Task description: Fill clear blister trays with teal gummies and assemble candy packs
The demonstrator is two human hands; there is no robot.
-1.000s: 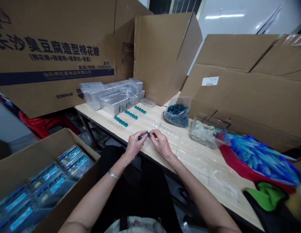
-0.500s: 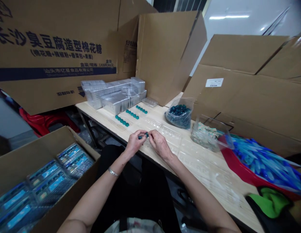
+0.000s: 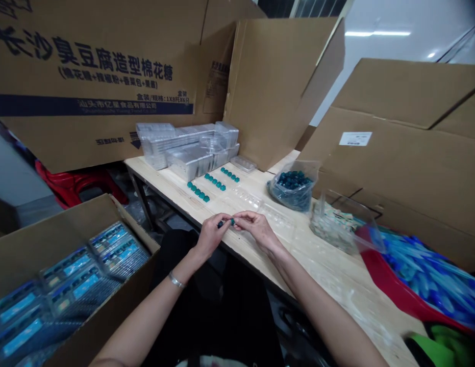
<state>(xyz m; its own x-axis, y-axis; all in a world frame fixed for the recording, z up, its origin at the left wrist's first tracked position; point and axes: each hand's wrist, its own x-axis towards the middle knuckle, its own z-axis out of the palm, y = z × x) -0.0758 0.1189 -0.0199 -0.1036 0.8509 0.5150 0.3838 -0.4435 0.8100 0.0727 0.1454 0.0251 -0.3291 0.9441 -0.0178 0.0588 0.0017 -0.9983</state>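
Note:
Over the table's front edge, my left hand (image 3: 210, 234) is closed round small dark teal pieces; how many is hidden by the fingers. A teal piece (image 3: 232, 221) shows between the two hands, pinched by the fingertips of my right hand (image 3: 256, 228). Beyond them, three short rows of matching teal pieces (image 3: 198, 192) lie on the wooden table (image 3: 176, 186). Clear plastic trays (image 3: 275, 216), hard to make out, rest flat just past my right hand. A clear bag (image 3: 286, 196) full of dark teal pieces stands farther back.
Stacked clear plastic trays (image 3: 191, 158) stand at the back left. On the right are a clear bin (image 3: 332, 224) of small packets and a red basin (image 3: 378, 270) of blue strips. An open carton (image 3: 118, 204) of packed trays sits at lower left; large cardboard boxes (image 3: 283, 86) wall the back.
The view has swung slightly left. Both hands have stayed together, and my right hand's fingertips have drawn slightly away from the left, showing a teal piece between them.

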